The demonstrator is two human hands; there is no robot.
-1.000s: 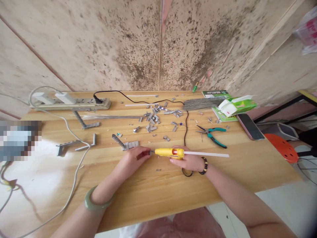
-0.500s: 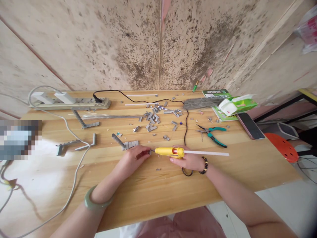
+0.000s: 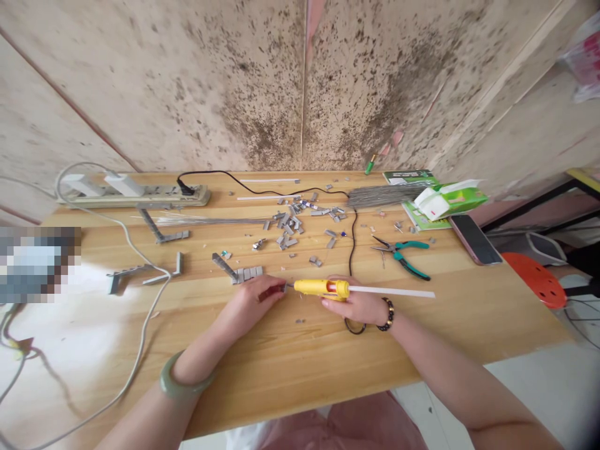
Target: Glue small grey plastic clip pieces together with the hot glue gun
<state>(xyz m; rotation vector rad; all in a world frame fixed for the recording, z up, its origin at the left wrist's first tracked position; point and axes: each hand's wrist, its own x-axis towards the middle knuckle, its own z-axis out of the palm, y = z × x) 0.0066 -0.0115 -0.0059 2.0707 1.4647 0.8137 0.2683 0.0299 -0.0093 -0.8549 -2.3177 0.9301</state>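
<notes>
Wooden tabletop [image 3: 304, 369] set against a stained wall; one power strip [image 3: 135, 195] lies along its far left edge, with a black cord running from it down toward the right hand. One mobile phone [image 3: 473, 239], one green tissue pack [image 3: 447, 199] and one pair of green-handled pliers [image 3: 403, 255] lie at right. One yellow glue gun [image 3: 321, 288], lying level near the tabletop's middle, is gripped by the right hand [image 3: 359, 306], whose fingers close around its body; one white glue stick [image 3: 398, 292] projects from its rear. The left hand [image 3: 255, 300] meets the nozzle, fingers pinched shut on a small grey piece [image 3: 282, 287], largely hidden. A scatter of like grey pieces [image 3: 288, 231], too many to count surely, lies beyond, with a short glued row [image 3: 248, 273] just beside the left hand. For a sound joint, the nozzle is judged best kept steady on the piece, the trigger squeezed gently, and fingertips kept clear of the hot tip
</notes>
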